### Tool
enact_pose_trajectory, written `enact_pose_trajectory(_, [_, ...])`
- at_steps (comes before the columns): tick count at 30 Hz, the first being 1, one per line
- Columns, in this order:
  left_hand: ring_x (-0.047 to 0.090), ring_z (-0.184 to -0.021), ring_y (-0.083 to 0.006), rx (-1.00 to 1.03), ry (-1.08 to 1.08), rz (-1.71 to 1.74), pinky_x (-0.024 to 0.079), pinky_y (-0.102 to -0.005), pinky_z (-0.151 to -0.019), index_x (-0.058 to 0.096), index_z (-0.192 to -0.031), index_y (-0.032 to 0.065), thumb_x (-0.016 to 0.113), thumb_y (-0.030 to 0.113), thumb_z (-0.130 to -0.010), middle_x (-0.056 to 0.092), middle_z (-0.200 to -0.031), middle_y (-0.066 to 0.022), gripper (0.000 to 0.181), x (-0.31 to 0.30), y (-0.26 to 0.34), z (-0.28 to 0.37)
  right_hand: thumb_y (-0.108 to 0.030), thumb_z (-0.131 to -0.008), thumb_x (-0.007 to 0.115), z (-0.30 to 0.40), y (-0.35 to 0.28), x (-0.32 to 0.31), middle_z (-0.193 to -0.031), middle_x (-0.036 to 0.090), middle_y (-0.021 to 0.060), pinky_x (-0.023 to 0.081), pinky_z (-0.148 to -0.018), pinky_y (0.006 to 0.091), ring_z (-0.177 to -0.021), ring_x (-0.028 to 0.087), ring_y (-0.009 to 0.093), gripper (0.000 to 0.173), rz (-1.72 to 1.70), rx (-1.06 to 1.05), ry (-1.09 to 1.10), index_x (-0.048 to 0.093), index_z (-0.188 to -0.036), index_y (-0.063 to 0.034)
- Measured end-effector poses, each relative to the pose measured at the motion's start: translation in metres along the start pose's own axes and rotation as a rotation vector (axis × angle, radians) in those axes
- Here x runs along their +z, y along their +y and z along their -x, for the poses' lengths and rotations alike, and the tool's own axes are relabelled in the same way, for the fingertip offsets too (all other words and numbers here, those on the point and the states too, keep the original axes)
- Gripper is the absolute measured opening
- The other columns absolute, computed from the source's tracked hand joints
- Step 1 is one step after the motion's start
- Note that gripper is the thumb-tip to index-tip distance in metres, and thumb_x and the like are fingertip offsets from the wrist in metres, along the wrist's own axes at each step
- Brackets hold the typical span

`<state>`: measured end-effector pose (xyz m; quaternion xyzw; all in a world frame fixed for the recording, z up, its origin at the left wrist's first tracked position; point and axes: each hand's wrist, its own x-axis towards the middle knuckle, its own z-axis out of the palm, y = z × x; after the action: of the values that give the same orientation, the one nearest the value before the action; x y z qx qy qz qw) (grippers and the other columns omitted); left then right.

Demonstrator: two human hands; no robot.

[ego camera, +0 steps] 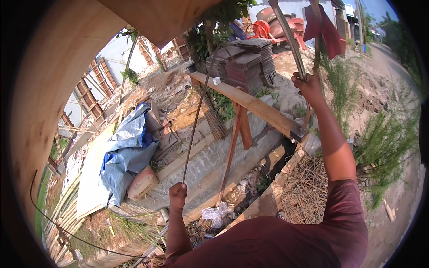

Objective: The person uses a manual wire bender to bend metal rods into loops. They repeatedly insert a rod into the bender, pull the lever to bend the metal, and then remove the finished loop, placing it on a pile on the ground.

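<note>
My left hand (pixel 177 194) is closed around the lower part of a thin dark rod (pixel 194 129), which leans up toward the tree. At the upper right my right hand (pixel 307 86) grips the lower end of a bundle of long metal bars (pixel 291 40); their upper ends leave the view. Between my hands a wooden beam (pixel 248 102) rests on crossed wooden legs (pixel 236 124), with a small white roll (pixel 216 80) on it and a dark metal piece at its near end. A dark red cloth (pixel 323 31) hangs on a pole beside the bars.
Below the beam runs a concrete ditch wall (pixel 207 160). Tangled metal pieces (pixel 301 191) lie at the right. A blue tarpaulin (pixel 129 157), a cement sack (pixel 143 183) and bamboo poles (pixel 63 214) lie left. Stacked roof tiles (pixel 243 63) and an orange concrete mixer (pixel 274 23) stand behind.
</note>
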<state>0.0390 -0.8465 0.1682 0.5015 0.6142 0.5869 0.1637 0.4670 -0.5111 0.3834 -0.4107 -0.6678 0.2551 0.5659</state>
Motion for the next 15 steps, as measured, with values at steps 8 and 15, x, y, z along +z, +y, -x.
enact_pose_trajectory(8, [0.028, -0.04, -0.0061, -0.063, 0.001, 0.335, 0.02, -0.0235, -0.038, 0.04, -0.059, 0.0087, 0.055, 0.033, -0.092, 0.032, -0.048, 0.0033, 0.043, -0.04, 0.01, 0.036, -0.034, -0.081, 0.065, -0.019, -0.01, 0.049, -0.073, 0.058, 0.006, 0.041, -0.061, 0.0286, -0.066, 0.053, 0.013, 0.044, -0.107, -0.18, -0.107, 0.059, -0.11, -0.0022])
enact_pose_trajectory(15, [0.029, -0.038, -0.0094, -0.138, 0.065, 0.473, 0.022, -0.0243, -0.037, 0.043, -0.059, 0.0073, 0.052, 0.04, -0.091, 0.032, -0.048, 0.0005, 0.046, -0.03, -0.029, 0.067, -0.029, -0.085, 0.064, -0.03, 0.0, 0.061, -0.065, 0.053, -0.0008, 0.04, -0.06, 0.0257, -0.062, 0.05, 0.009, 0.033, -0.112, -0.184, -0.435, 0.059, -0.099, 0.0006])
